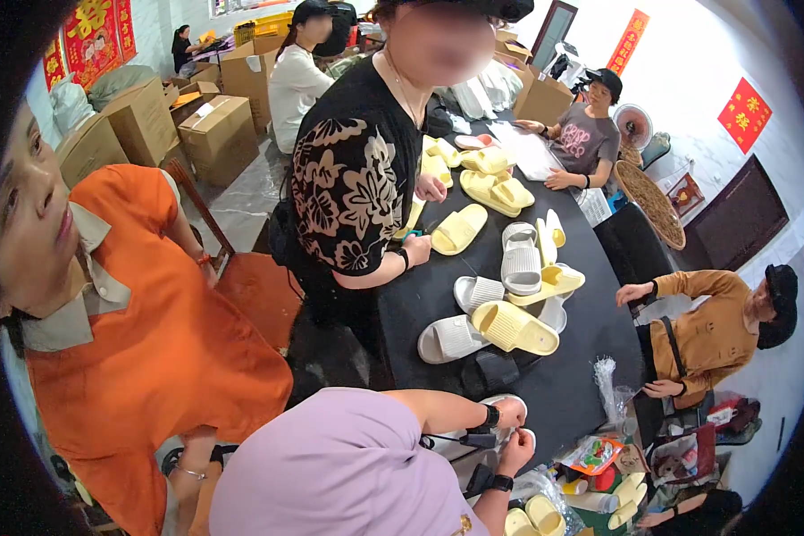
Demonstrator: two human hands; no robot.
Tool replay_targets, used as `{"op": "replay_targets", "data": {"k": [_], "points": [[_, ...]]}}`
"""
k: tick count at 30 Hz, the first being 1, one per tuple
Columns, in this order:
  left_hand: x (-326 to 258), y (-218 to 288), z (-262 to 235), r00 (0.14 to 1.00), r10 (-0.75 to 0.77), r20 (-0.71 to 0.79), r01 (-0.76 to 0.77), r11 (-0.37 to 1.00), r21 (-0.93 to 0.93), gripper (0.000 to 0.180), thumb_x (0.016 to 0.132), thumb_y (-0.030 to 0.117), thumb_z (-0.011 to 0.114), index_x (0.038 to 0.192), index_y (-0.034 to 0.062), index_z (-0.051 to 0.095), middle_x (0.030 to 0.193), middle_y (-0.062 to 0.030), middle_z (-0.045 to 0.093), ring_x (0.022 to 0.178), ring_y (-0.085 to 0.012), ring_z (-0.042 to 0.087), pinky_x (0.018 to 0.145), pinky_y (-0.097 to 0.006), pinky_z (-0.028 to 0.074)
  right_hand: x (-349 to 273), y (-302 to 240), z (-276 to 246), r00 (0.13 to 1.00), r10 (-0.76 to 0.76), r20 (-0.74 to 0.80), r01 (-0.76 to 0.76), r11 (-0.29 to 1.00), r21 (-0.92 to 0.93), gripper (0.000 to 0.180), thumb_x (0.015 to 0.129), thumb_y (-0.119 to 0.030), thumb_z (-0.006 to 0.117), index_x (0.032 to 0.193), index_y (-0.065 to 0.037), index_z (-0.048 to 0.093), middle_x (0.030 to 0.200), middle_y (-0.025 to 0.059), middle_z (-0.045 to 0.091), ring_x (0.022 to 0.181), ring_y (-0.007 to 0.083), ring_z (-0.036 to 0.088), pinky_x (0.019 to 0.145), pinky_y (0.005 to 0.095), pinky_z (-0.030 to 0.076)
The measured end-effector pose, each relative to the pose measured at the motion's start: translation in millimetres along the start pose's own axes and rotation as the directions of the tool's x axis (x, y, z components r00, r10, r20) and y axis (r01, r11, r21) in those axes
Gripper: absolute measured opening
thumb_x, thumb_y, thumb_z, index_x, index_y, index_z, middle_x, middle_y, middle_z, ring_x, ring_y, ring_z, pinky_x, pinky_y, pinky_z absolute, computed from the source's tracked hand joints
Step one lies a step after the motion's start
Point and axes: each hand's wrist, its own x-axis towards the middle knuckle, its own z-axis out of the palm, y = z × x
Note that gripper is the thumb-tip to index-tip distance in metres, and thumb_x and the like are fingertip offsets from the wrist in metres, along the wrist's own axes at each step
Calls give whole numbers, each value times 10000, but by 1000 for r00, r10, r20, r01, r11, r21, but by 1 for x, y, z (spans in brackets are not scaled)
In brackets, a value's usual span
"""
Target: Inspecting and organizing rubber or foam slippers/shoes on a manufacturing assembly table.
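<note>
black table (563, 375) strewn with slippers (514, 326) — boxes (219, 134) behind.

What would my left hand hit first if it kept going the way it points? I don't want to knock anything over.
The left hand, on a white slipper, points right across the black table. First in that line seems to be the clear plastic bag, though depth is unclear.

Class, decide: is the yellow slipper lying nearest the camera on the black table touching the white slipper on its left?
Touching. The head view shows the yellow slipper overlapping the white slipper, with no table between.
</note>
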Motion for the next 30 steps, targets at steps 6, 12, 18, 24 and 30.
{"op": "replay_targets", "data": {"k": [6, 12, 18, 24, 30], "points": [[10, -8, 4, 1000, -8, -26, 8, 1000, 11, 150, 650, 165, 663, 774, 93, 706, 786, -125, 667, 759, -270, 641, 668, -378, 489, 5, -16, -1, 1000, 16, 24, -16, 1000, 20, 84, 781, -45, 585, 804, 28, 621, 744, 37, 605, 681, 115, 538, 653, 255, 446], [14, -14, 6, 998, -30, -47, 30, 1000, -9, 144, 612, 148, 686, 739, 83, 704, 729, -120, 659, 697, -268, 636, 618, -377, 484, 9, -2, -1, 995, 88, 41, -90, 994, 63, 92, 767, -50, 590, 795, 28, 629, 742, 37, 609, 679, 119, 543, 652, 256, 449], [28, -23, 6, 998, 61, 10, -61, 998, -5, 170, 585, 192, 705, 722, 92, 707, 713, -102, 665, 682, -258, 638, 613, -373, 486, 19, 15, -3, 992, 111, 65, -120, 982, 143, 90, 766, -51, 596, 797, 24, 634, 750, 30, 622, 687, 115, 549, 663, 253, 451], [34, -14, 12, 999, 22, 37, -23, 1000, 8, 178, 575, 187, 702, 721, 86, 709, 714, -103, 667, 673, -257, 637, 612, -370, 486, 28, 31, -10, 995, 76, 67, -83, 991, 102, 89, 780, -59, 601, 794, 24, 627, 748, 20, 619, 688, 104, 538, 653, 249, 447], [42, -24, 26, 998, 55, -26, -58, 989, -134, 164, 647, 187, 671, 758, 68, 694, 754, -110, 670, 671, -229, 631, 639, -367, 491, 25, 39, -26, 997, 67, 28, -64, 994, -84, 110, 787, -91, 606, 786, 17, 620, 719, 35, 600, 668, 114, 530, 632, 261, 448]]}}
